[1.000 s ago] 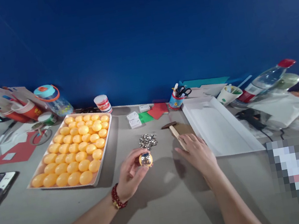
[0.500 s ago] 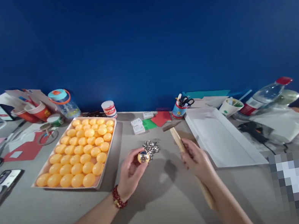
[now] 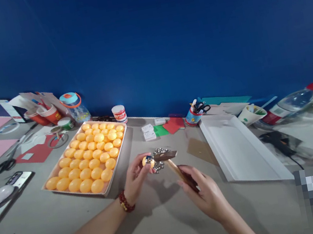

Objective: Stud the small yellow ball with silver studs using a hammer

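My left hand [image 3: 135, 178] pinches a small orange ball [image 3: 147, 161] with a shiny silver cap on it, held above the grey table. My right hand [image 3: 203, 191] grips the wooden handle of a small hammer [image 3: 172, 163]; its dark head sits right beside the ball. Behind the ball lies a heap of silver metal pieces [image 3: 160, 157]. A tray [image 3: 115, 174] filled with several orange balls stands to the left.
An empty white tray [image 3: 241, 150] lies to the right, with a brown card piece [image 3: 201, 150] beside it. Cups, a jar, a pen pot with scissors [image 3: 194, 115], coloured paper, a bottle [image 3: 296, 101] and a glue gun [image 3: 277, 141] crowd the back and sides.
My right hand picked the hammer off the table and swung its head leftward to the ball. The left hand kept holding the ball. The camera shifted right and down.
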The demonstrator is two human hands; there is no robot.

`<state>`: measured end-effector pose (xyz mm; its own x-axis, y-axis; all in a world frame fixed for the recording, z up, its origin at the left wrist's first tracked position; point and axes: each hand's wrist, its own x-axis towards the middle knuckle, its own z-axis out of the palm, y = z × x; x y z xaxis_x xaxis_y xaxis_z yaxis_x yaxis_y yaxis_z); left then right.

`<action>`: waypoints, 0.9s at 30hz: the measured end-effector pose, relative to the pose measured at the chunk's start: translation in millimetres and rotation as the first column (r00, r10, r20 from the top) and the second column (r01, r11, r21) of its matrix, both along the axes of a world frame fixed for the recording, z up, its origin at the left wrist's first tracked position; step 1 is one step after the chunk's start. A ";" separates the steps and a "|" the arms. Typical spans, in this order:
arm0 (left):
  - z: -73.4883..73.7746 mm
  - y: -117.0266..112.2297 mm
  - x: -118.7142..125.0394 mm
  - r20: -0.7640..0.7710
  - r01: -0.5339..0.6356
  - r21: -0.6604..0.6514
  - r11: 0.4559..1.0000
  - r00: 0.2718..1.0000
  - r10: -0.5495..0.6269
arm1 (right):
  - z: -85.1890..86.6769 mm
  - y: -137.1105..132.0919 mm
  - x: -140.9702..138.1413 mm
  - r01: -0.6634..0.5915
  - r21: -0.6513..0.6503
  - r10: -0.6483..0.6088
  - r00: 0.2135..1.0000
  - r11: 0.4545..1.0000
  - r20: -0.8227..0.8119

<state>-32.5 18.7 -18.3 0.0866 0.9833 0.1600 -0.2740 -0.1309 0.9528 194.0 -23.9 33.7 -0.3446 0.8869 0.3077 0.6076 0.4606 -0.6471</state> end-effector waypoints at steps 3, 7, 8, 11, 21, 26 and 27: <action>-1.4 0.4 0.3 0.024 0.008 0.010 1.000 1.000 -0.008 | -1.5 0.7 -1.5 -0.009 -0.036 0.010 1.000 0.999 0.025; -2.0 0.5 1.0 0.061 0.019 0.026 0.999 0.998 -0.021 | -0.3 0.7 -2.2 0.006 -0.035 -0.006 1.000 0.999 0.017; -1.9 0.4 1.1 0.065 0.028 0.033 0.999 0.997 -0.030 | 0.2 0.5 -2.3 0.014 -0.026 -0.014 1.000 1.000 0.006; -1.2 -0.5 1.3 0.072 0.048 0.041 0.998 0.996 -0.051 | 1.8 0.0 -2.6 0.009 -0.023 -0.009 1.000 1.000 0.001; 1.0 -1.8 1.5 0.064 0.042 0.026 0.999 0.997 -0.044 | 2.3 -0.5 -1.2 -0.008 -0.025 0.009 1.000 1.000 0.025; -1.4 -1.4 1.7 0.073 0.037 0.025 0.999 0.997 -0.039 | 4.7 -0.4 -1.6 0.010 -0.016 -0.010 1.000 1.000 0.008; -1.6 -1.5 1.7 0.074 0.037 0.025 0.999 0.996 -0.039 | 5.2 -0.7 -1.7 0.008 -0.018 -0.008 1.000 1.000 0.013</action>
